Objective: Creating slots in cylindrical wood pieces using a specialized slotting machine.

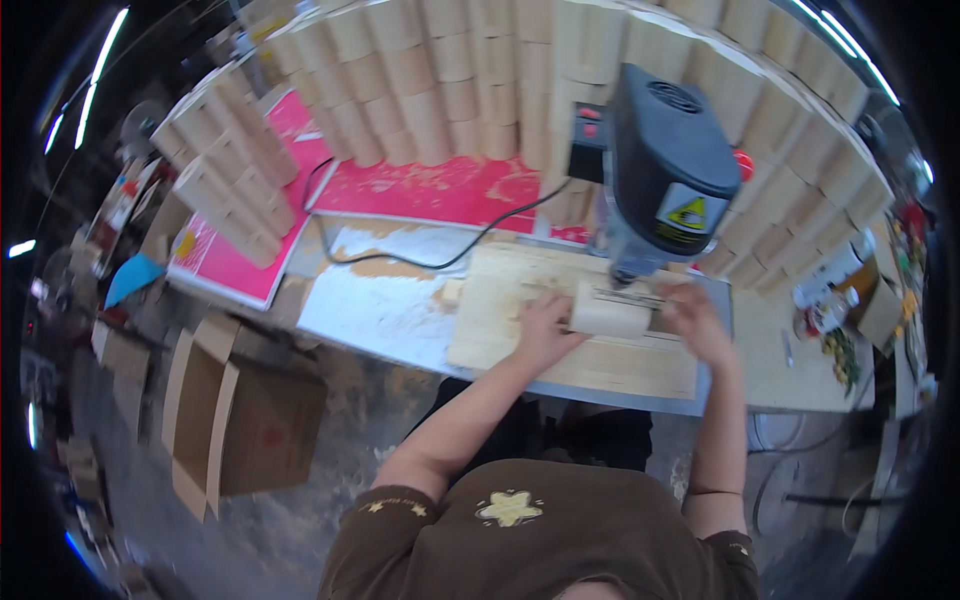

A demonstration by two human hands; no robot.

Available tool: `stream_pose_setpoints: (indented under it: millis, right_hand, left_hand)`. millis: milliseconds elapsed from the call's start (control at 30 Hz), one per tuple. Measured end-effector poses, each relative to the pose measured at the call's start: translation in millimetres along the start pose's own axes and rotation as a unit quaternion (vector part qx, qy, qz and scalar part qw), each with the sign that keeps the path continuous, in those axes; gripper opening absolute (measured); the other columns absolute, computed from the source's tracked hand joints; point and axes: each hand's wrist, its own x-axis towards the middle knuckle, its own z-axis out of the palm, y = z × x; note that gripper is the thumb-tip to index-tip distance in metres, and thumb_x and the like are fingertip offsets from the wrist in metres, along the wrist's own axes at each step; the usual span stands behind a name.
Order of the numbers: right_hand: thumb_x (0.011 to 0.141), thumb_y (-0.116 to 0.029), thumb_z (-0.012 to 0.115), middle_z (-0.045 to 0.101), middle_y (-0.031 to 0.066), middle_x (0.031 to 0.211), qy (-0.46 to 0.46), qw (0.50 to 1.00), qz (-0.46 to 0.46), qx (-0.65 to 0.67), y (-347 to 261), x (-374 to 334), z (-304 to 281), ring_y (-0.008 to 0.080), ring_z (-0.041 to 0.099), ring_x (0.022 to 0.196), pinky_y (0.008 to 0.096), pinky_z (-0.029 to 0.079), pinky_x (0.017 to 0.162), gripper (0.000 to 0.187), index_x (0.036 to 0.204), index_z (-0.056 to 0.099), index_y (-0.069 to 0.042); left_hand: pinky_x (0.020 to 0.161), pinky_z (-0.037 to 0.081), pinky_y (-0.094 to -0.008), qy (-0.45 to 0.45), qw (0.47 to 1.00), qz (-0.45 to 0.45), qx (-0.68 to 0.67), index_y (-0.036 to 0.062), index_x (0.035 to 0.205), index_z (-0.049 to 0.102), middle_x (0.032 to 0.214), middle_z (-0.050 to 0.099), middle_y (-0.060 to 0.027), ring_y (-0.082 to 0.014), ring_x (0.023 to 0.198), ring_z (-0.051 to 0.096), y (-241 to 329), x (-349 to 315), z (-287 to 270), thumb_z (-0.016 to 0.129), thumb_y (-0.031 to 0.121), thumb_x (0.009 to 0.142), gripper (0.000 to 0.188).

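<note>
A pale rounded wooden block [608,312] lies on its side on a light wooden board [480,345], beneath the chuck of a dark grey bench drill press [668,150]. My left hand [545,328] presses against the block's left end, thumb low and fingers curled by its edge. At the other end, my right hand [695,320] is closed, with bent fingers close to the block's upper right. A thin dark strip runs along the block's top toward those fingers. Blur hides what the right fingers hold.
Stacked wooden blocks [405,75] form a curved wall behind the drill press on pink sheeting [420,190]. A black cable [430,265] crosses the worktable. An open cardboard box [265,430] stands on the floor at left. Bottles and a small box [880,305] sit at right.
</note>
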Motion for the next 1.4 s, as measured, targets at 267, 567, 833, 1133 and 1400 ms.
stream_pose_setpoints:
  millis: [267,567,833,1133,1400]
  right_hand:
    - [0.069,-0.021,0.069,0.056,0.0076,0.087,0.027,0.995,0.031,-0.093,-42.1,-27.6,17.6,0.0281,0.052,0.086,0.0391,0.04,0.081,0.032,0.096,0.058,-0.008]
    - [0.068,-0.018,0.069,0.057,0.0079,0.084,0.028,0.996,0.025,-0.081,-42.6,-37.9,14.3,0.0287,0.053,0.085,0.0393,0.039,0.078,0.028,0.09,0.057,-0.007]
    - [0.069,-0.017,0.068,0.058,0.0068,0.085,0.038,0.996,0.009,-0.084,-45.8,-35.4,22.9,0.0274,0.053,0.086,0.0392,0.039,0.08,0.027,0.091,0.058,-0.007]
    - [0.07,-0.016,0.067,0.057,0.0093,0.087,0.031,0.996,0.007,-0.082,-47.9,-39.2,20.4,0.0296,0.053,0.087,0.0405,0.038,0.082,0.03,0.096,0.056,-0.004]
    - [0.068,-0.015,0.069,0.057,0.007,0.084,0.023,0.997,0.005,-0.071,-43.1,-48.2,9.2,0.0277,0.052,0.085,0.0409,0.037,0.086,0.027,0.09,0.057,-0.006]
  left_hand:
    - [0.079,0.046,-0.0332,-0.061,0.997,0.005,-0.05,0.0034,0.094,0.064,0.092,0.054,-0.0073,-0.0217,0.089,0.054,-1.8,-15.3,-68.1,0.081,0.01,0.06,0.039]
    - [0.067,0.041,-0.0249,0.002,0.981,-0.078,-0.176,0.0037,0.067,0.049,0.078,0.051,-0.0031,-0.0145,0.074,0.05,-1.0,-36.0,-166.7,0.075,-0.002,0.062,0.027]
    - [0.076,0.043,-0.0276,-0.094,0.994,-0.057,-0.02,0.0031,0.098,0.049,0.09,0.052,-0.0073,-0.0155,0.082,0.05,19.3,-33.0,-101.2,0.085,0.015,0.058,0.055]
    - [0.085,0.042,-0.0314,0.014,0.991,-0.098,-0.091,0.0021,0.133,0.033,0.092,0.056,-0.0082,-0.0188,0.088,0.054,2.6,-57.3,-63.4,0.081,0.005,0.058,0.089]
    - [0.077,0.046,-0.0264,0.058,0.994,-0.071,-0.055,-0.0008,0.127,0.047,0.091,0.058,-0.0018,-0.0111,0.081,0.055,-16.8,-62.1,-154.2,0.072,0.001,0.066,0.066]
